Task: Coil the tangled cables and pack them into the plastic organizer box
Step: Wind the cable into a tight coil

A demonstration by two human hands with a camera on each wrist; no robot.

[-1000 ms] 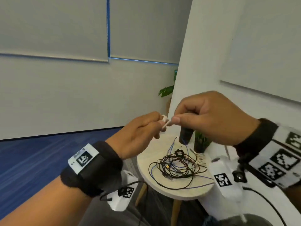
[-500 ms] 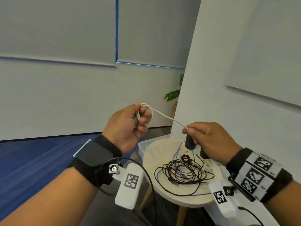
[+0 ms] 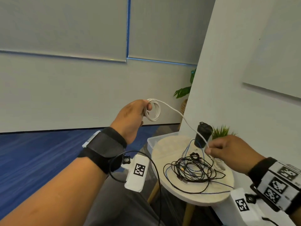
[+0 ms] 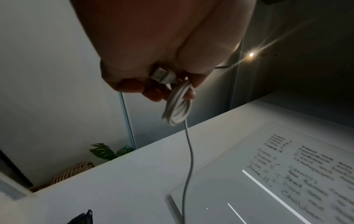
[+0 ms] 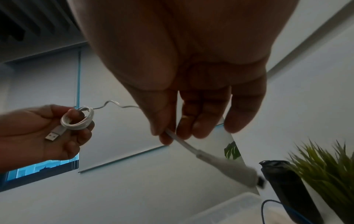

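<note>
The white cable (image 3: 153, 110) hung in the air at about 10 o'clock of the round table (image 3: 169, 149), wound into a small coil so it would fit the plastic organizer box (image 3: 150, 141) behind the table's 10 o'clock edge. The left hand (image 3: 130, 118) curled its grip round the coil, USB plug (image 5: 54, 134) against the palm, keeping the loops together. The right hand (image 3: 228, 152) pinched the free tail between thumb and fingertips, probably to feed the next loop. Black and blue cables (image 3: 192, 172) lay tangled on the table.
</note>
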